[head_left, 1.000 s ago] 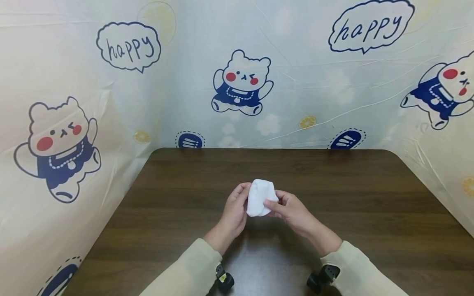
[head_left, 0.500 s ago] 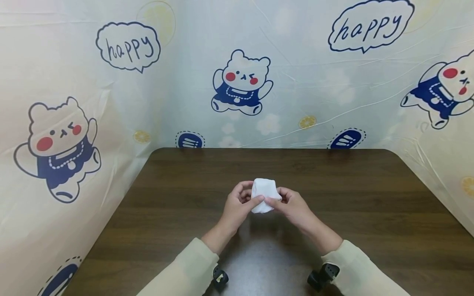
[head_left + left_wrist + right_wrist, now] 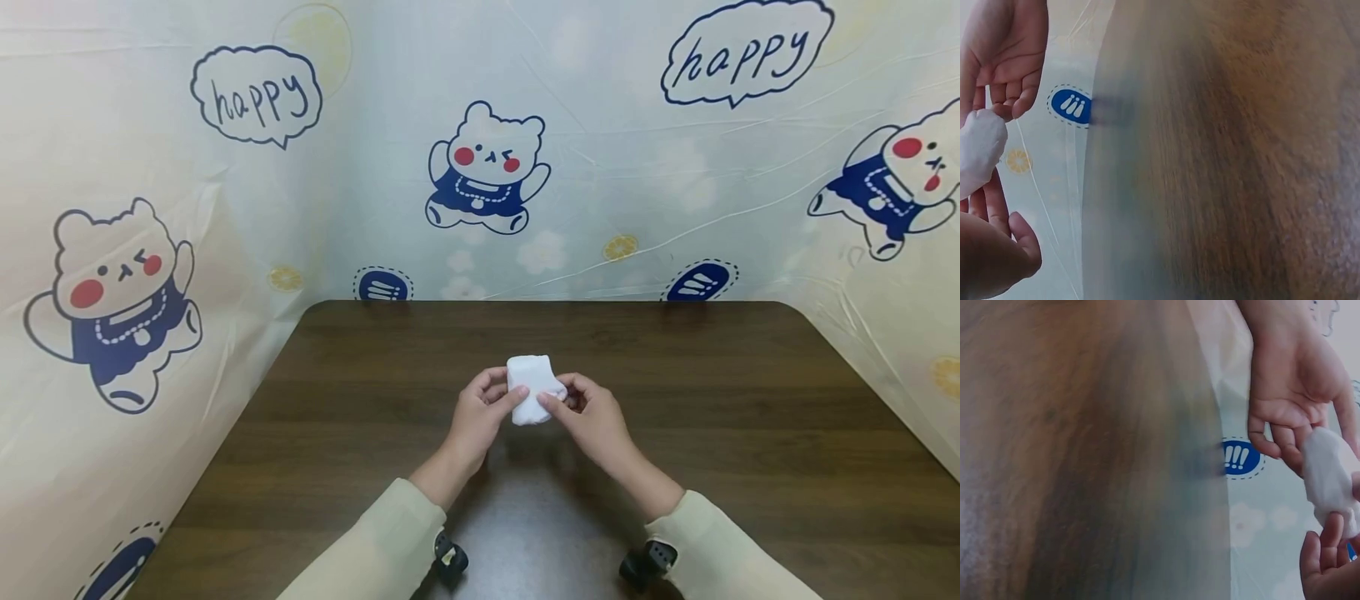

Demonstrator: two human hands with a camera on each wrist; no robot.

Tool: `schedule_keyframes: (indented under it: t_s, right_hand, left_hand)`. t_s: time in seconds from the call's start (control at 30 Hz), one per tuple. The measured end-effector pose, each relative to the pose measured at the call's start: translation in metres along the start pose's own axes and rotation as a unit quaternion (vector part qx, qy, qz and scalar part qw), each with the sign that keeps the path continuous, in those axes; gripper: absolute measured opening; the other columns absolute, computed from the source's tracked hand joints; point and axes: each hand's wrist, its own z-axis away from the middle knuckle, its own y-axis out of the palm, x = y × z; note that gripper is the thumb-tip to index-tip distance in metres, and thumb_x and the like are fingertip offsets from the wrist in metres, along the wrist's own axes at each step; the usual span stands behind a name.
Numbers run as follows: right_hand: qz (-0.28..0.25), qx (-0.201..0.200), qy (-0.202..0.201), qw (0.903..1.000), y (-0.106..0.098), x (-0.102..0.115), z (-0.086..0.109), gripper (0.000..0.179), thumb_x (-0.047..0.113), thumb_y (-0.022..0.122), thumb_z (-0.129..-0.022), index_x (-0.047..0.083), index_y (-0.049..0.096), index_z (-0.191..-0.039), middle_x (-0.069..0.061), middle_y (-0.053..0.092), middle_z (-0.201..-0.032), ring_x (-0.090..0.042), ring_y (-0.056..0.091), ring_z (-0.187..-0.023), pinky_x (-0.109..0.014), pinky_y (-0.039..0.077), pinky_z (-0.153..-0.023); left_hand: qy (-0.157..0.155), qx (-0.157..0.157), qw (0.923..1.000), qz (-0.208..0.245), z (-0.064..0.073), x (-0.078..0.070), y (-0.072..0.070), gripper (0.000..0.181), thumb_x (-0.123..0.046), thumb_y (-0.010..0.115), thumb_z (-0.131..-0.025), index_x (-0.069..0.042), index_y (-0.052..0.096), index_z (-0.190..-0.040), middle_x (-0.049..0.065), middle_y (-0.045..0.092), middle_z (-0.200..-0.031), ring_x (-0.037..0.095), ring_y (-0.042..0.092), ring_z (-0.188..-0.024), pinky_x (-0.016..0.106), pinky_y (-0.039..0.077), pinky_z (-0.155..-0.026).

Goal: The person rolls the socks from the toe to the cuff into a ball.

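Both hands hold a small folded bundle of white cloth [image 3: 532,373] above the table, near the middle of the head view. My left hand [image 3: 477,421] pinches its left side, thumb on the near face and fingers behind. On the lower right, my right hand [image 3: 597,423] pinches a corner that sticks out sideways. The cloth [image 3: 982,150] shows at the left edge of the left wrist view. In the right wrist view the bundle [image 3: 1329,475] appears as a thick, rounded pad between the two hands. The folds inside it cannot be seen.
A dark brown wooden table [image 3: 360,467] spreads under the hands. Behind it and along the sides hangs a pale curtain [image 3: 600,167] printed with bears and lettering. A small black device [image 3: 450,557] is strapped to each wrist, by the light sleeves [image 3: 375,542].
My left thumb has come round onto the near face of the cloth. The bundle has turned and risen slightly, and its right corner now sticks out between my right thumb and fingers.
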Motion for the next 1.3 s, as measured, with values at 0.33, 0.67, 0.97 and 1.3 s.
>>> schedule_keyframes:
  t_s: [0.33,0.67,0.97,1.3]
  right_hand:
    - [0.047,-0.035,-0.060,0.9965,0.005,-0.001,0.005,0.025,0.008,0.058,-0.095,-0.007,0.065,-0.113,-0.013,0.064,-0.103,-0.023,0.059,-0.088,-0.035,0.048,-0.075]
    - [0.015,0.005,-0.006,0.9999,0.005,-0.003,0.002,0.025,0.006,0.055,-0.096,-0.009,0.064,-0.113,-0.021,0.064,-0.105,-0.033,0.062,-0.091,-0.043,0.050,-0.077]
    - [-0.088,0.021,0.079,0.9928,0.009,-0.008,-0.001,0.027,0.006,0.057,-0.095,-0.013,0.062,-0.114,-0.024,0.066,-0.098,-0.024,0.065,-0.083,-0.042,0.054,-0.074]
    - [-0.101,0.021,0.090,0.9906,0.008,-0.011,-0.009,0.026,0.006,0.058,-0.094,-0.013,0.063,-0.112,-0.023,0.066,-0.098,-0.023,0.065,-0.084,-0.040,0.054,-0.074]
  left_hand:
    - [-0.007,0.001,0.9992,0.039,-0.005,0.000,0.004,0.039,-0.011,0.068,-0.088,0.004,0.055,-0.121,0.019,0.066,-0.109,0.020,0.064,-0.094,0.031,0.050,-0.082]
    - [-0.018,-0.004,0.9984,0.054,-0.010,0.005,0.009,0.039,-0.011,0.067,-0.089,0.006,0.054,-0.122,0.021,0.065,-0.110,0.019,0.064,-0.091,0.035,0.050,-0.082]
    - [-0.021,-0.035,0.9984,0.041,-0.016,0.014,0.012,0.035,-0.010,0.068,-0.088,0.005,0.060,-0.119,0.008,0.064,-0.098,0.013,0.056,-0.085,0.024,0.047,-0.069]
    - [-0.025,-0.047,0.9986,0.006,-0.021,0.012,0.012,0.033,-0.018,0.069,-0.088,0.001,0.054,-0.111,0.012,0.067,-0.091,0.015,0.061,-0.077,0.028,0.050,-0.069]
